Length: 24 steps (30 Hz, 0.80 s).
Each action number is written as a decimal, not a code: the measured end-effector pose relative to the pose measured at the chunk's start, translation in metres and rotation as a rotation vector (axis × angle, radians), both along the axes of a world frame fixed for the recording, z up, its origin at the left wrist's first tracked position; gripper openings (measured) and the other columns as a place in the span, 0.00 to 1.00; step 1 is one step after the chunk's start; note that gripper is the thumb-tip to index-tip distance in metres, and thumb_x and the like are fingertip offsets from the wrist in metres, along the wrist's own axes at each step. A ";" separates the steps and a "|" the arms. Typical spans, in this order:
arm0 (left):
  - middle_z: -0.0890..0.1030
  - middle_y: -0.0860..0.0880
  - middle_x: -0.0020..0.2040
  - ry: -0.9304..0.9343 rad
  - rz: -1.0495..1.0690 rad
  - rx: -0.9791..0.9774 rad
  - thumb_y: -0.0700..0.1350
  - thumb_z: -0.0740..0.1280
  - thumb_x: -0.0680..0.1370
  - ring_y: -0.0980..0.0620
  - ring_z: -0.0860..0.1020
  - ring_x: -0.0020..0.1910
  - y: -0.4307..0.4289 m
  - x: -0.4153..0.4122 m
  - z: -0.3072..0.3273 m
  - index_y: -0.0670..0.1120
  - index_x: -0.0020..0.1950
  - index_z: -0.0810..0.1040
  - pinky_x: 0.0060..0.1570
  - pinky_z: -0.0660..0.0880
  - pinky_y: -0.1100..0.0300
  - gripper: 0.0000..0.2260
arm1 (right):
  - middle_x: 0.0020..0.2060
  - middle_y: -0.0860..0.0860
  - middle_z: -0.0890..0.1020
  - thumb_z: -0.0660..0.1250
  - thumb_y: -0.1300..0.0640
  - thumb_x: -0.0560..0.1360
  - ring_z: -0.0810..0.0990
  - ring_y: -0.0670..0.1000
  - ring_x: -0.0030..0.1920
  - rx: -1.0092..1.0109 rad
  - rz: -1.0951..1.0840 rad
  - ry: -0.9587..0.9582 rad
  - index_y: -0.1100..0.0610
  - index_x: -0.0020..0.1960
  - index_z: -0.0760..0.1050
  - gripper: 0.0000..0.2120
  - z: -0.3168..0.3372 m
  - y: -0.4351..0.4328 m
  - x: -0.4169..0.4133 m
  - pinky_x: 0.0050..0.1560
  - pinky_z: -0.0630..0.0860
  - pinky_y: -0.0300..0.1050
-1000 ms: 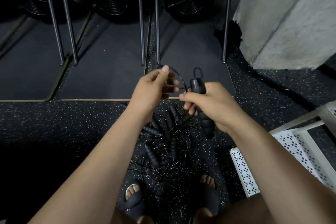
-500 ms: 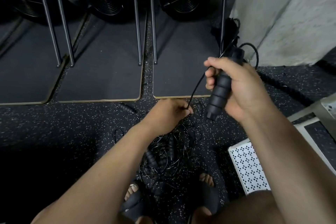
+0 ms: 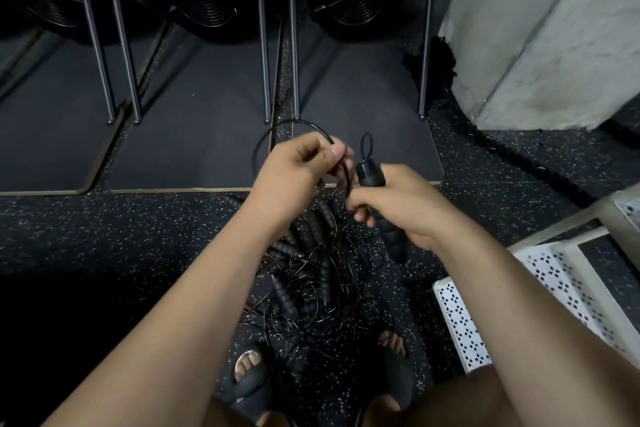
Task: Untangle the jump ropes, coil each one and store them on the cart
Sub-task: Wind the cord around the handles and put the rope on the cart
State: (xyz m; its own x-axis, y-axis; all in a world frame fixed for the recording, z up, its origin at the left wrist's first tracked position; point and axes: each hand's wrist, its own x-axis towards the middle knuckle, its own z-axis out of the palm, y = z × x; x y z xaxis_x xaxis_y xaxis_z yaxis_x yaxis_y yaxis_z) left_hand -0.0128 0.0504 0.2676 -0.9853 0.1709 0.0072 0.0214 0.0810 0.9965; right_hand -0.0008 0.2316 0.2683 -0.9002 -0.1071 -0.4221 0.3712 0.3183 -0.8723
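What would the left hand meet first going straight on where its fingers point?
Likely the jump-rope handle held by the right hand, close beside the left hand pinching the cable; depth unclear.

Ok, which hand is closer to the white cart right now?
Right. The right hand, gripping a jump rope handle, is left of the white perforated cart and above it in view; the left hand, pinching the rope cord, sits farther left.

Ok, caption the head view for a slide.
Right hand grips a jump-rope handle; left hand pinches a cord loop above the tangled pile.
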 end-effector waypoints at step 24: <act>0.87 0.42 0.56 -0.205 -0.282 -0.088 0.34 0.63 0.81 0.52 0.81 0.53 0.008 0.007 -0.014 0.44 0.58 0.84 0.53 0.74 0.56 0.13 | 0.32 0.56 0.79 0.72 0.65 0.78 0.73 0.50 0.29 -0.477 -0.205 0.172 0.62 0.44 0.80 0.05 0.056 0.007 0.011 0.30 0.73 0.41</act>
